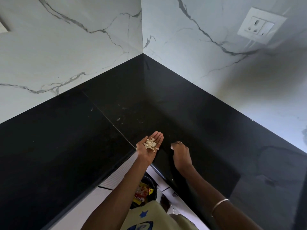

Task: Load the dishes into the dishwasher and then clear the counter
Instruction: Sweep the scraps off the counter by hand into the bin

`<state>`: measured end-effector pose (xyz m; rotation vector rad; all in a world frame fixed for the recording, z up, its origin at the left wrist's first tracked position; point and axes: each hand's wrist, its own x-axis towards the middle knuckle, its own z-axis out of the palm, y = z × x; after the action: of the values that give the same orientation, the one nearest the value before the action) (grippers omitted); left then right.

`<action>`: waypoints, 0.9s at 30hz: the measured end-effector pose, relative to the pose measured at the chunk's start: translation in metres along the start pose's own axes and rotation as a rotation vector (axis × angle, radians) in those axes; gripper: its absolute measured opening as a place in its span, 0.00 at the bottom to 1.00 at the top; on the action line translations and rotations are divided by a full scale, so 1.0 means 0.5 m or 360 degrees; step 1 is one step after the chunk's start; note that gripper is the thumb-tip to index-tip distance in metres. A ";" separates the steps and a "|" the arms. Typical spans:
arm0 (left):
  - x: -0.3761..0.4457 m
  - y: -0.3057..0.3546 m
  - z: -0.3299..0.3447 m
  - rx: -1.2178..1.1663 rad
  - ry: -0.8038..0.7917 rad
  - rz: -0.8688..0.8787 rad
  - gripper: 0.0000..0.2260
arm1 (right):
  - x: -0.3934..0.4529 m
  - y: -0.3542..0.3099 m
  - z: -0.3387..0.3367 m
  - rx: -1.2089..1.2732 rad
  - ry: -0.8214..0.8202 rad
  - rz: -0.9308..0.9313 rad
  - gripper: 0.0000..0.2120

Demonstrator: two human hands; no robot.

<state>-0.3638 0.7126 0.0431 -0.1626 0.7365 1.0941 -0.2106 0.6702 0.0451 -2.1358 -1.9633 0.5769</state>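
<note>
My left hand (149, 151) is held palm up at the inner corner edge of the black counter (66, 138), cupping a small heap of pale dry peels (150, 144). My right hand (180, 152) hovers just right of it over the counter, fingers curled, pinching a small pale scrap (172, 147) at the fingertips. A few faint scraps and smears (119, 119) lie on the counter farther back toward the corner.
White marble walls (66, 47) meet at the corner behind the L-shaped counter. A wall socket (260, 25) sits at upper right. Below the counter edge, a dark bin (152, 183) holds a red and yellow snack wrapper (142, 193).
</note>
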 end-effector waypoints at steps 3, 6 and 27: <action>-0.004 -0.011 0.002 -0.0020 0.0015 0.0009 0.20 | 0.002 -0.001 0.002 -0.0020 0.0019 0.0018 0.15; -0.008 -0.018 -0.005 -0.0025 0.0025 0.0034 0.20 | 0.011 -0.007 -0.005 0.0042 0.0020 0.0108 0.16; -0.099 0.010 -0.115 0.0003 -0.0063 -0.0018 0.22 | -0.131 -0.113 0.032 0.0841 0.0337 0.0453 0.06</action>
<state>-0.4071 0.6509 0.0313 -0.1433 0.7005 1.0833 -0.2720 0.6096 0.0627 -2.0329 -1.2307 0.7751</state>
